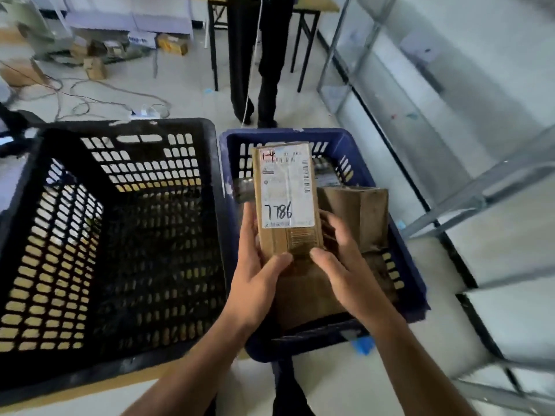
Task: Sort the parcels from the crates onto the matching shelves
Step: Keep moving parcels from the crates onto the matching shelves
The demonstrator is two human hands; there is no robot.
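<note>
Label-reading step: left hand point(255, 271) and right hand point(339, 265) both gripping labelled parcel point(285, 193) over blue crate point(414, 283); next, carrying to matching shelf point(450, 187).

Both hands grip one parcel point(285, 187)
The left hand point(255, 274) clasps the parcel's lower left edge, thumb on its front; the right hand point(342, 259) clasps its lower right edge, fingers curled; bare forearms point(192, 373) reach in from below it.
</note>
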